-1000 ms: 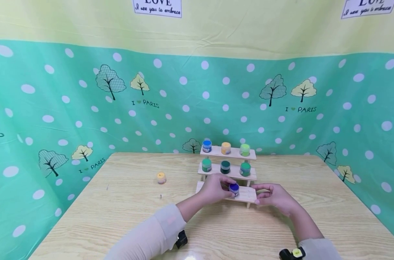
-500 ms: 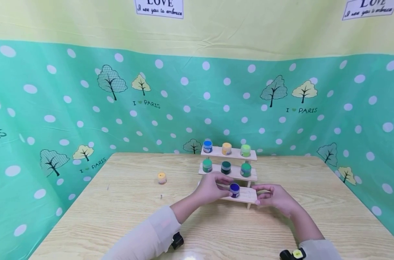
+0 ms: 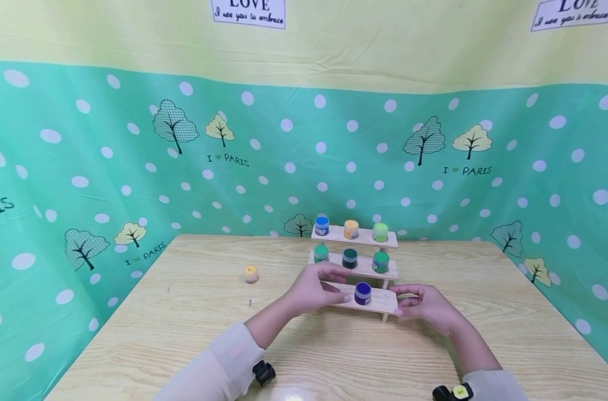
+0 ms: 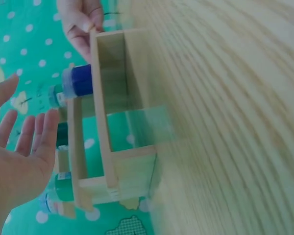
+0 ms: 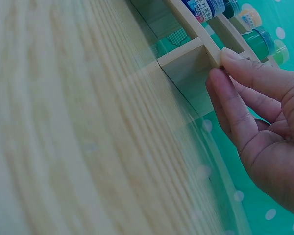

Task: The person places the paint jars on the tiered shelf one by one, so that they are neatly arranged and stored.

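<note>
A three-tier wooden display rack (image 3: 384, 301) stands on the table, its tiers rising toward the back. On the front tier sits a small jar with a dark purple lid (image 3: 362, 293), upright and toward the right. My left hand (image 3: 311, 291) is just left of this jar; in the left wrist view the left hand (image 4: 22, 169) has its fingers spread and holds nothing, apart from the purple jar (image 4: 82, 81). With thumb and fingertips, my right hand (image 3: 426, 307) pinches the right end of the front tier, as the right wrist view of the right hand (image 5: 264, 117) also shows.
The middle tier carries green jars, with a dark green jar (image 3: 349, 258) at its centre. Blue (image 3: 322, 225), orange (image 3: 351, 229) and light green (image 3: 380, 232) jars line the top tier. A yellow-orange jar (image 3: 251, 274) stands on the table left of the rack. A patterned curtain hangs behind.
My left hand has let go of the purple jar and drawn back to the left, its fingers opening. The jar stays on the front tier. My right hand keeps its place on the rack.
</note>
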Action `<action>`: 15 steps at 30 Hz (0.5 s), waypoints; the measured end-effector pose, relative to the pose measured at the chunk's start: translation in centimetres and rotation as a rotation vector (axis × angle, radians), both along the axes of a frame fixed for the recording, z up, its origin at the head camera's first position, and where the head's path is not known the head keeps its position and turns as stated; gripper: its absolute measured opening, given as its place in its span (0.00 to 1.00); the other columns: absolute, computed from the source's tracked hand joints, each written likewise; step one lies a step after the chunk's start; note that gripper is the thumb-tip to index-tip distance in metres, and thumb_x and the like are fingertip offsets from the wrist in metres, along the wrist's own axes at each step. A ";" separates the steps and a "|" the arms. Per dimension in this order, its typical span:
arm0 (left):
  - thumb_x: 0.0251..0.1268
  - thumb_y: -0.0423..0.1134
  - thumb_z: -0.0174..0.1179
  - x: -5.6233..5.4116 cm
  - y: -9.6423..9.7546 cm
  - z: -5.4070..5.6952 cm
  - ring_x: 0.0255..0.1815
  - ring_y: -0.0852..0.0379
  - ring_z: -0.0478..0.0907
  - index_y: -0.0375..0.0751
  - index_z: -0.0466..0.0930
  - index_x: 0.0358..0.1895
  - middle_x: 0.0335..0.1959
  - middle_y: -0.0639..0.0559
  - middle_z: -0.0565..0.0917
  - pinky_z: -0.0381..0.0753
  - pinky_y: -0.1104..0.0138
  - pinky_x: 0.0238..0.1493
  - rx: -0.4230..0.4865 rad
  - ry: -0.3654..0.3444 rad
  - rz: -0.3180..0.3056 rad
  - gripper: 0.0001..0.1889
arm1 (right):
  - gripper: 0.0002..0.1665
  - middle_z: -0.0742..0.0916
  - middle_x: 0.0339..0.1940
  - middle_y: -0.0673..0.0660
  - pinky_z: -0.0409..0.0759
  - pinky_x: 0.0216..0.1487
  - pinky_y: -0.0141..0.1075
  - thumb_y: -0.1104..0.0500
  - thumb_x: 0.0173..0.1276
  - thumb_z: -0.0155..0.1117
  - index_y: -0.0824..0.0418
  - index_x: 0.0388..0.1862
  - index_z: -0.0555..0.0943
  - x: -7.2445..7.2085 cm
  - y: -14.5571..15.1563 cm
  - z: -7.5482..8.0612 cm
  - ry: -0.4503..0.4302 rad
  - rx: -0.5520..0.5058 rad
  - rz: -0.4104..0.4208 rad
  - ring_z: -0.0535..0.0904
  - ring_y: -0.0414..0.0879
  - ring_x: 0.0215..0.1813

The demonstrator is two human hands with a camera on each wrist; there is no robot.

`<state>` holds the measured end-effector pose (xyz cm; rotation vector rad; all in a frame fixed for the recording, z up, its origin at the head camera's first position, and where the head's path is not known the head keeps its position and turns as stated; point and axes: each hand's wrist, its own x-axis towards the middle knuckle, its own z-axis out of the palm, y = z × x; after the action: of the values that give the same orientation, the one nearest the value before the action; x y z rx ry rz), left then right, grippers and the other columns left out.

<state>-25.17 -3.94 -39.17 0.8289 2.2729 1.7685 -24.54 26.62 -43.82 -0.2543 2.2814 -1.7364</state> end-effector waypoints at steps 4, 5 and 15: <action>0.53 0.30 0.73 0.4 -0.6 0.5 0.52 0.40 0.80 0.42 0.82 0.56 0.56 0.42 0.80 0.84 0.68 0.45 -0.001 -0.014 -0.009 0.24 | 0.40 0.85 0.45 0.63 0.84 0.46 0.38 0.66 0.55 0.75 0.74 0.65 0.69 -0.1 0.0 0.0 -0.004 -0.010 0.008 0.83 0.50 0.45; 0.53 0.30 0.73 0.4 -0.8 0.5 0.53 0.41 0.80 0.42 0.82 0.56 0.57 0.43 0.80 0.84 0.68 0.46 -0.003 -0.011 -0.008 0.24 | 0.40 0.85 0.45 0.63 0.84 0.46 0.39 0.66 0.55 0.75 0.75 0.65 0.69 -0.1 0.1 -0.1 -0.004 -0.013 0.009 0.83 0.50 0.45; 0.51 0.30 0.73 0.7 -3.0 1.1 0.58 0.39 0.76 0.36 0.80 0.57 0.58 0.48 0.78 0.82 0.61 0.53 0.042 0.065 -0.044 0.26 | 0.40 0.84 0.48 0.62 0.85 0.46 0.38 0.67 0.54 0.75 0.74 0.65 0.70 -0.2 0.1 -0.2 0.004 -0.013 0.003 0.82 0.50 0.44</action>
<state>-24.51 -6.96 -38.08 0.9500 2.2451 1.8018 -24.75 26.74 -44.05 -0.2631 2.2718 -1.7515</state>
